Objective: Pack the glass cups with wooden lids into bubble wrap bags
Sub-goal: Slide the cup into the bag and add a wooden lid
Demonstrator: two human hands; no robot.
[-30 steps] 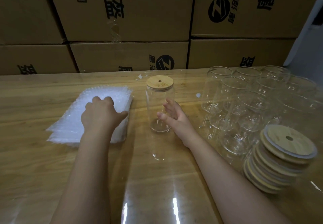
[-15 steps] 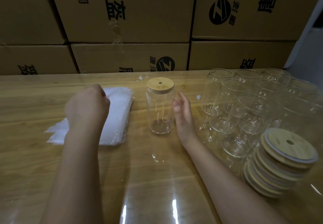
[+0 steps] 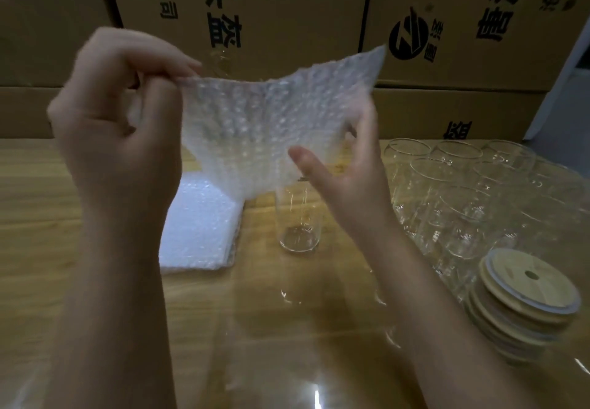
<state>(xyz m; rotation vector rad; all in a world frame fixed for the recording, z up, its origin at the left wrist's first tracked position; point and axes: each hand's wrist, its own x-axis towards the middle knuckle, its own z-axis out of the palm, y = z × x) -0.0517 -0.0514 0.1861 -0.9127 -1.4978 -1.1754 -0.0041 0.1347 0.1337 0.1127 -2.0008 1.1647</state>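
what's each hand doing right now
left hand: pinches the top corner of a bag.
right hand: holds the same bag, thumb in front, fingers behind.

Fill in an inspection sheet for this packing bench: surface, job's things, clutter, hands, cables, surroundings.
Surface: glossy wooden table, reflecting light.
Job's things: clear bubble wrap bag held up above the table; flat stack of bubble wrap bags lying on it; upright clear glass cup beside that stack, its top hidden behind the held bag; cluster of lidless glass cups at right; stack of round wooden lids in front of them.
Clutter: nothing seen.
Hands: left hand pinches the bag's top corner; right hand holds its lower part, thumb across the front.
Cables: nothing seen.
Surroundings: brown cardboard boxes with black print, stacked behind the table.
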